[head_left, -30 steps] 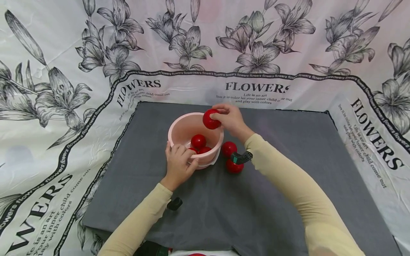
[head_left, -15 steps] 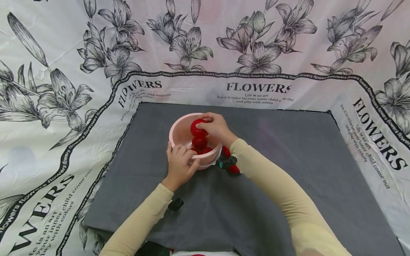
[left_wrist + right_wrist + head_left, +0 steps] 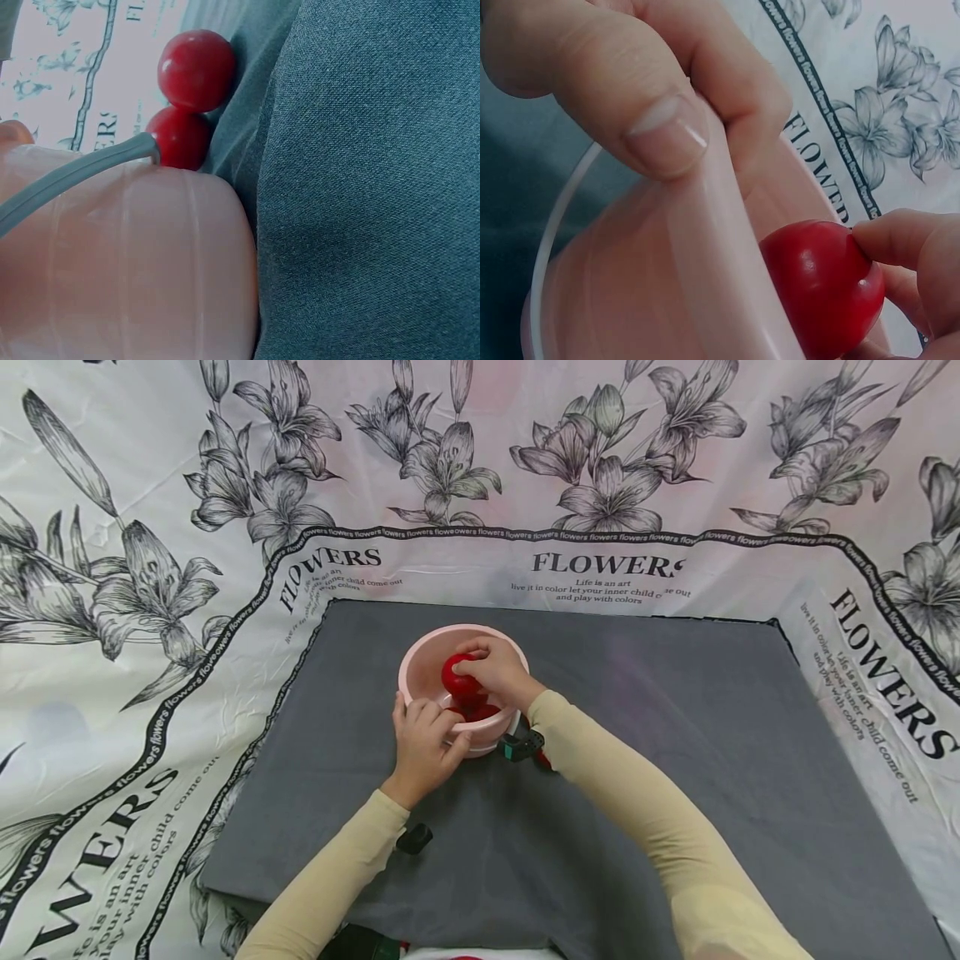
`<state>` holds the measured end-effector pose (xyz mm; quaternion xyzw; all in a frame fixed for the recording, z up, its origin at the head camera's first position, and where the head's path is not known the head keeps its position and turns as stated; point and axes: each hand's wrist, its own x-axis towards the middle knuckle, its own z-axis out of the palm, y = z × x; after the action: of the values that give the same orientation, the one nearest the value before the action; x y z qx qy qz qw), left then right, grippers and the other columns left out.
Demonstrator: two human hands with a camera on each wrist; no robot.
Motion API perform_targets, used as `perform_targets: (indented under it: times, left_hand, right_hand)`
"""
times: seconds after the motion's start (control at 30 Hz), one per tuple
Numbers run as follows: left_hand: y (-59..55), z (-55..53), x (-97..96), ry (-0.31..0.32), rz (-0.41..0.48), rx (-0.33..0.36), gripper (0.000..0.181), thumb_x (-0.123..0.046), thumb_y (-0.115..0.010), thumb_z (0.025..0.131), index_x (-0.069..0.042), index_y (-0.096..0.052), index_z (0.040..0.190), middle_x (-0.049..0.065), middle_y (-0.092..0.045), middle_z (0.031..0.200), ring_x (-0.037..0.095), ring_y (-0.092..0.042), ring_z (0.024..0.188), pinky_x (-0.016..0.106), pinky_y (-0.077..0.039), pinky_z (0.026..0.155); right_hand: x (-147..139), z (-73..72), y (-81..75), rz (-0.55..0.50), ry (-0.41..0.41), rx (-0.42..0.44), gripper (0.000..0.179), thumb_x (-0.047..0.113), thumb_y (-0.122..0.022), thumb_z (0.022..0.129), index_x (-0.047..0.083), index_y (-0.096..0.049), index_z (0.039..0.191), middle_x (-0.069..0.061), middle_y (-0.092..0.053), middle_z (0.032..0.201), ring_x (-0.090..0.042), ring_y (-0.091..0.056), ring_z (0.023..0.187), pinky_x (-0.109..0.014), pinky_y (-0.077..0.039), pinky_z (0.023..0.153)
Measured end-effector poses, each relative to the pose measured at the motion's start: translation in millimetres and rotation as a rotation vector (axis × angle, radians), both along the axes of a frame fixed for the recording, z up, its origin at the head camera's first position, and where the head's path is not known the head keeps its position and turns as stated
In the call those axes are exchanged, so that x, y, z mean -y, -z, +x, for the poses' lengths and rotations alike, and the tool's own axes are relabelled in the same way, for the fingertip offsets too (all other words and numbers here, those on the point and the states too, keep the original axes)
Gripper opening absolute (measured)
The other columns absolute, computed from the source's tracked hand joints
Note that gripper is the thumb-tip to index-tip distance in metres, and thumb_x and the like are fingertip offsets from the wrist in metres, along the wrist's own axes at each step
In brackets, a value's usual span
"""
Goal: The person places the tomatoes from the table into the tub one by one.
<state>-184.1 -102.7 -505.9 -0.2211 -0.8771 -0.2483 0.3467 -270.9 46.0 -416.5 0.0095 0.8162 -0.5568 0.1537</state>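
Note:
My left hand (image 3: 422,747) grips the near-left rim of a pink bucket (image 3: 480,745), thumb outside and fingers over the edge. In the right wrist view the left thumb (image 3: 667,139) presses the bucket's wall. My right hand (image 3: 498,670) is inside the bucket's mouth and pinches a shiny red ball (image 3: 454,677) between thumb and fingers. Below it several more red balls (image 3: 483,712) lie in the bucket, partly hidden by both hands. The right wrist view shows the held ball (image 3: 825,289) close behind the rim.
Two red balls (image 3: 196,71) rest outside the bucket on its right, mostly hidden by the right wrist in the head view. The bucket's pale handle (image 3: 82,176) hangs down its side. A grey cloth (image 3: 675,710) covers the table, with a flower-printed white sheet (image 3: 465,460) behind it.
My right hand has carried the red ball from above the bucket's right rim leftward and down into the bucket. The left hand has kept its grip on the rim.

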Motion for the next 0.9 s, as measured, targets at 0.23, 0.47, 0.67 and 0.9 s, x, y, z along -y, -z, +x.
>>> perform_targets:
  times: [0.23, 0.47, 0.67, 0.9]
  left_hand:
    - [0.2, -0.1, -0.6, -0.001, 0.003, -0.005, 0.031, -0.039, -0.054, 0.093, -0.014, -0.073, 0.088, 0.009, -0.069, 0.09, 0.029, -0.057, 0.1, 0.076, -0.026, 0.113]
    - [-1.1, 0.7, -1.4, 0.002, 0.012, -0.028, 0.031, -0.04, -0.055, 0.092, -0.014, -0.073, 0.086, 0.009, -0.069, 0.088, 0.03, -0.057, 0.099, 0.078, -0.027, 0.111]
    - [-2.0, 1.3, -1.8, -0.006, 0.017, -0.027, 0.029, -0.038, -0.056, 0.09, -0.014, -0.072, 0.086, 0.009, -0.069, 0.088, 0.03, -0.058, 0.099, 0.077, -0.027, 0.111]
    - [-1.4, 1.1, -1.6, 0.0, 0.027, -0.021, 0.028, -0.037, -0.056, 0.091, -0.014, -0.071, 0.085, 0.009, -0.068, 0.086, 0.03, -0.057, 0.099, 0.077, -0.027, 0.111]
  right_hand:
    - [1.5, -0.2, 1.1, 0.013, -0.002, 0.012, 0.039, 0.016, -0.075, 0.09, 0.016, -0.067, 0.128, -0.01, -0.064, 0.136, -0.033, -0.058, 0.123, -0.05, -0.058, 0.097]
    - [4.4, -0.5, 4.4, 0.097, -0.024, -0.002, 0.036, 0.018, -0.077, 0.088, 0.017, -0.068, 0.124, -0.01, -0.066, 0.132, -0.032, -0.058, 0.12, -0.051, -0.059, 0.096]
    - [8.7, -1.3, 7.5, 0.188, -0.059, -0.03, 0.034, 0.021, -0.078, 0.086, 0.019, -0.07, 0.12, -0.008, -0.069, 0.126, -0.03, -0.061, 0.113, -0.047, -0.06, 0.094]
    - [11.5, -2.4, 8.9, 0.165, -0.017, 0.0, 0.036, 0.017, -0.074, 0.089, 0.017, -0.068, 0.124, -0.01, -0.068, 0.127, -0.029, -0.062, 0.107, -0.044, -0.061, 0.09]
